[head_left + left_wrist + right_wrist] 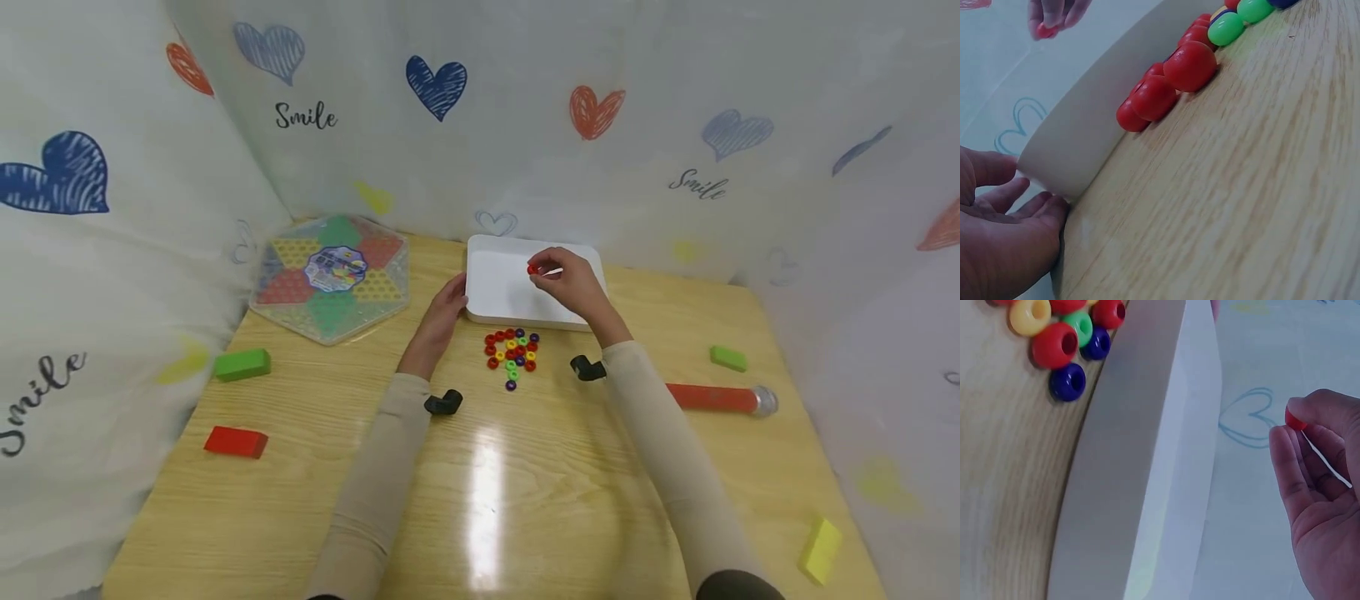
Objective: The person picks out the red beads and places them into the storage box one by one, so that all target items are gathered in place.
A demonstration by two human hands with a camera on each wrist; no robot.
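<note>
A white tray (495, 287) lies at the back of the table. At its left edge my left hand (441, 321) holds the rim; the left wrist view shows the thumb (994, 169) at the upper edge and the fingers lower on the outside corner. Above the tray my right hand (573, 283) pinches a red bead (1295, 420) between thumb and fingertips. In front of the tray, several red, yellow, green and purple beads (1047, 347) lie close together on the table.
A hexagonal Chinese checkers board (330, 321) lies at the back left. On the left are green (243, 365) and red blocks (236, 442); on the right, a green block (728, 358), a red tube (712, 398) and a yellow block (821, 551). A heart-printed cloth (510, 167) hangs behind.
</note>
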